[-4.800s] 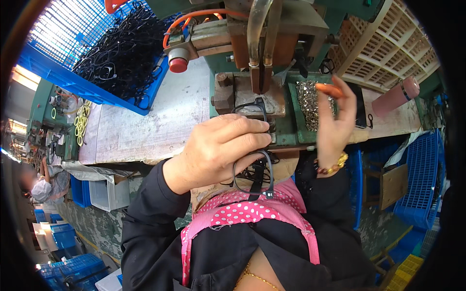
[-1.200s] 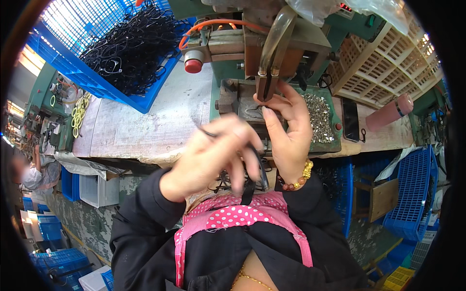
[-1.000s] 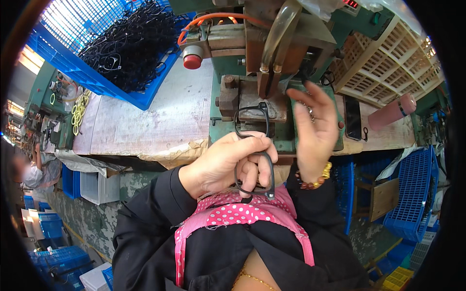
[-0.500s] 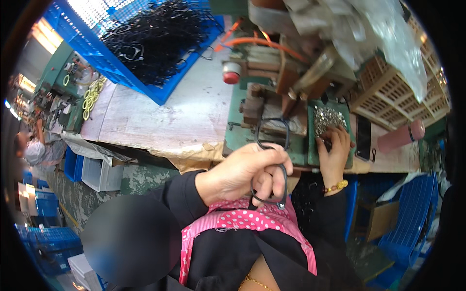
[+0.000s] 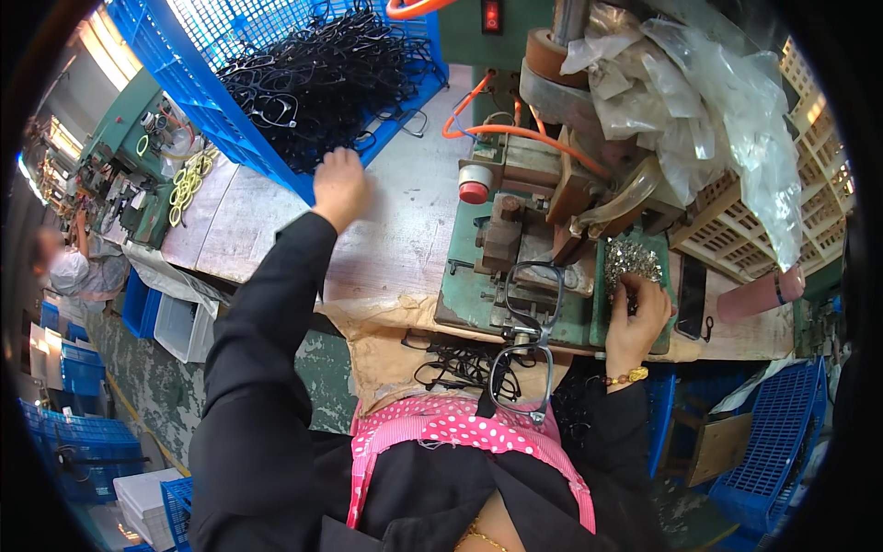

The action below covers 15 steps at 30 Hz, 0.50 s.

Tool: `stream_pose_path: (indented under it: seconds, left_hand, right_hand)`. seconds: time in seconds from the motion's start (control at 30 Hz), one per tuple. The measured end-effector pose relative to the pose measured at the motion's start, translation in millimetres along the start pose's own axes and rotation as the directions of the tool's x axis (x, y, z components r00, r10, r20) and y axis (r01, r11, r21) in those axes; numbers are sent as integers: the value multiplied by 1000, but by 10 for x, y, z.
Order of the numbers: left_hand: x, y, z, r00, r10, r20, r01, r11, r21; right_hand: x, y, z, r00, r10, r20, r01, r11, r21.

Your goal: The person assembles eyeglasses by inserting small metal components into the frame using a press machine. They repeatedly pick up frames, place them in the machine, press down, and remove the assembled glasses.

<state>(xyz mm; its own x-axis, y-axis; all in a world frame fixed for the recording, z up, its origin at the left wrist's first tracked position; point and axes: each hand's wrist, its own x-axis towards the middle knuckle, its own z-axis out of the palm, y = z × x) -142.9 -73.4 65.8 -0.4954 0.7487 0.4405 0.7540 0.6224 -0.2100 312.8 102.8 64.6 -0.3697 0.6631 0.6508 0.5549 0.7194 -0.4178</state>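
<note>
My left hand (image 5: 341, 190) reaches over the front corner of the blue plastic basket (image 5: 200, 103), beside its pile of black eyeglass frames (image 5: 322, 87). Its back faces me, and the fingertips are hidden. A dark eyeglass frame (image 5: 549, 375) sits at the small metal fixture of the green bench machine (image 5: 474, 308), one rim over the fixture and the other hanging toward my lap; neither hand touches it. My right hand (image 5: 638, 320) is at the green tray (image 5: 597, 320) of small shiny metal parts (image 5: 633, 261), fingers bent and closed among them. Whatever they pinch is hidden.
An orange hose (image 5: 529, 132) loops over the machine near a red button (image 5: 474, 191). Clear plastic bags (image 5: 717, 110) hang at upper right before a beige crate (image 5: 754, 207). A phone (image 5: 692, 296) and pink bottle (image 5: 750, 299) lie right. More frames (image 5: 469, 365) lie below the bench edge.
My left hand has let go of the eyeglass frame, which now sits at the fixture, and has moved up and left to the basket. My right hand stays at the parts tray.
</note>
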Motion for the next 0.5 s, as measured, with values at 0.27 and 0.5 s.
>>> stream_pose_path:
  seconds: [0.27,0.5]
  left_hand:
    - [-97,-274,488,999,1,49,-4,998,70]
    - [359,-414,166,949,-277,-152,227,932,-282]
  right_hand:
    - [-27,54,16,998,-23,-54,24,999,24]
    - [-44,6,-4,999,1,-45,1,999,47]
